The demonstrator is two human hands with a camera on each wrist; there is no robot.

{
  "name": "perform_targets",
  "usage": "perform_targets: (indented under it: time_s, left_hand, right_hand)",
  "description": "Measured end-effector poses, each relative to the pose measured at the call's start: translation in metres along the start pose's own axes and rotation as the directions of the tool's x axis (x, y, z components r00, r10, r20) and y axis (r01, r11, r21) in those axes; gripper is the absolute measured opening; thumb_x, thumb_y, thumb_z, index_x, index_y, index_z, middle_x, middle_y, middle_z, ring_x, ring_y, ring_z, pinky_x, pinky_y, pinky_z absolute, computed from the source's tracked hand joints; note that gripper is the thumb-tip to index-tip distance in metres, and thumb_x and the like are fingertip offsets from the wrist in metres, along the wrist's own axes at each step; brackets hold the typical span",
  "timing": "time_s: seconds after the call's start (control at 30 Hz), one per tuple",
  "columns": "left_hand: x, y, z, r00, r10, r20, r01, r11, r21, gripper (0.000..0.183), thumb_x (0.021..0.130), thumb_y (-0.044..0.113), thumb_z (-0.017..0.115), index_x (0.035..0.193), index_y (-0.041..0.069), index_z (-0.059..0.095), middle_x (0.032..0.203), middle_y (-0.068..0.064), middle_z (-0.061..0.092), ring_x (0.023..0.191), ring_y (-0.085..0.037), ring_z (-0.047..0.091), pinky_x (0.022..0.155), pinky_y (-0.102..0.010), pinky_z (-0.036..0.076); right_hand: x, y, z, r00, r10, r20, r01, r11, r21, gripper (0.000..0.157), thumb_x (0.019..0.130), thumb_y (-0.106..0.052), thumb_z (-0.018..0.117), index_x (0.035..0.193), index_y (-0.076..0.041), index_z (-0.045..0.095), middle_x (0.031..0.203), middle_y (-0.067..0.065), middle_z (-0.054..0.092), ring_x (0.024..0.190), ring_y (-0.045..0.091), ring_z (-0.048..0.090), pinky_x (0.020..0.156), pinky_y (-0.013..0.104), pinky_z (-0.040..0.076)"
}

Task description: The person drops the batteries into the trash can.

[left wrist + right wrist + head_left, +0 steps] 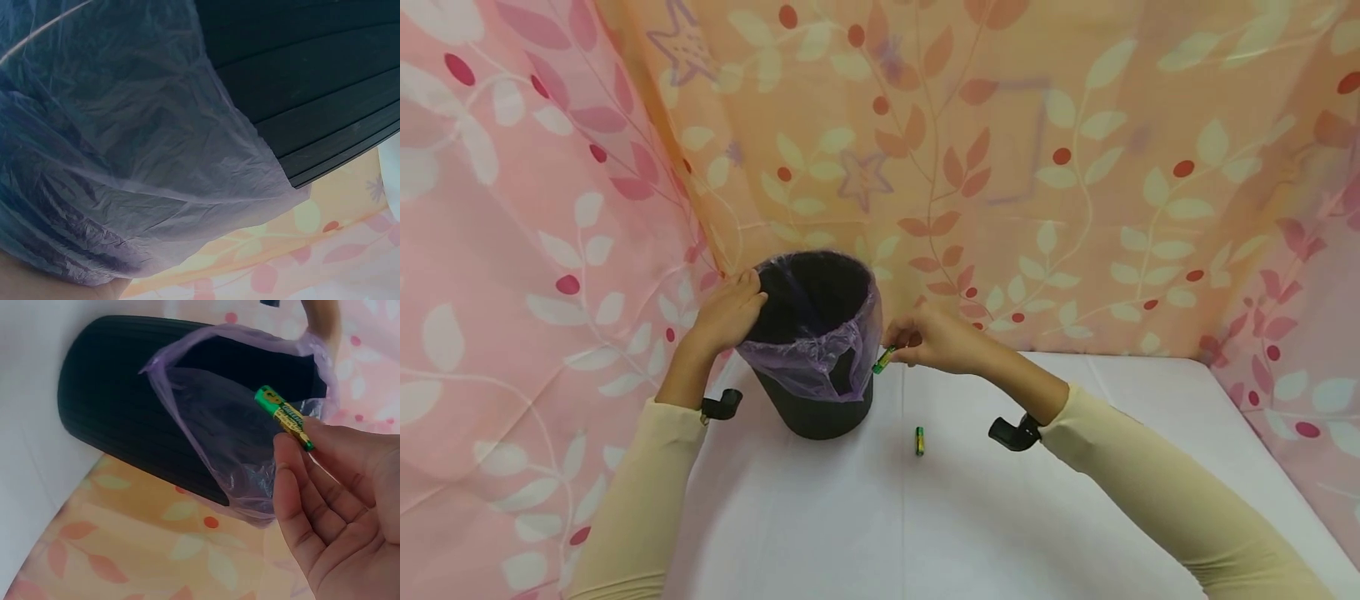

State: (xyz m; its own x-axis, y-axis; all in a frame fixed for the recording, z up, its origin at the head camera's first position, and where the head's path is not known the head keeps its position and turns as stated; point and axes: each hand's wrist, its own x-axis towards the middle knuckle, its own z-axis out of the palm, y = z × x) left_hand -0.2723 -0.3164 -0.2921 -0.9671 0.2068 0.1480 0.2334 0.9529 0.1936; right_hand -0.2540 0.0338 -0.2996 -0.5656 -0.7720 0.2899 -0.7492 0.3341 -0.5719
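A black trash bin, lined with a thin purple plastic bag, stands upright on the white table. My left hand grips the bin's left rim over the bag; in the left wrist view the bag hides most of that hand. Just right of the bin, my right hand pinches a green and gold battery between thumb and fingertips. That battery is outside the bin, close to the bag's folded edge. A second green battery lies on the table, in front of and below the right hand.
The white-covered table stretches forward and to the right of the bin. Floral curtains hang around it: an orange one behind and a pink one at left. Each wrist carries a small black camera.
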Motion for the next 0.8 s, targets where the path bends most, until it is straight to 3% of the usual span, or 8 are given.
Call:
perform_targets:
  time_s: [0.27,0.5,0.8]
  left_hand:
    - [0.0,-0.001,0.001,1.0,0.007,0.005,-0.007,1.0,0.02,0.058,0.101,0.026,0.021,0.143,-0.015,0.016,0.15,-0.032,0.012,0.14,-0.042,0.007,0.114,-0.05,0.004]
    - [-0.001,0.002,-0.002,1.0,0.009,0.011,-0.009,1.0,0.011,0.058,0.102,0.026,0.021,0.143,-0.015,0.015,0.15,-0.031,0.011,0.141,-0.041,0.007,0.115,-0.049,0.004]
    - [-0.001,0.001,-0.001,1.0,-0.004,0.004,0.004,1.0,-0.001,0.061,0.101,0.03,0.019,0.143,-0.014,0.016,0.151,-0.03,0.012,0.141,-0.04,0.007,0.115,-0.048,0.004]
  right_hand:
    - [0.012,0.001,-0.006,0.995,0.062,-0.073,-0.049,0.983,0.176,0.011,0.081,-0.01,0.073,0.092,-0.01,0.072,0.078,0.0,0.071,0.066,0.02,0.066,0.06,0.03,0.056]
    - [0.021,-0.003,-0.01,0.972,0.127,-0.199,-0.083,0.974,0.212,0.012,0.079,-0.013,0.076,0.09,-0.01,0.073,0.078,-0.001,0.071,0.071,0.018,0.068,0.064,0.028,0.056]
    - [0.036,-0.003,-0.014,0.961,0.141,-0.24,-0.067,0.954,0.293,0.015,0.078,-0.013,0.077,0.092,-0.007,0.073,0.077,0.009,0.071,0.064,0.024,0.068,0.063,0.041,0.057]
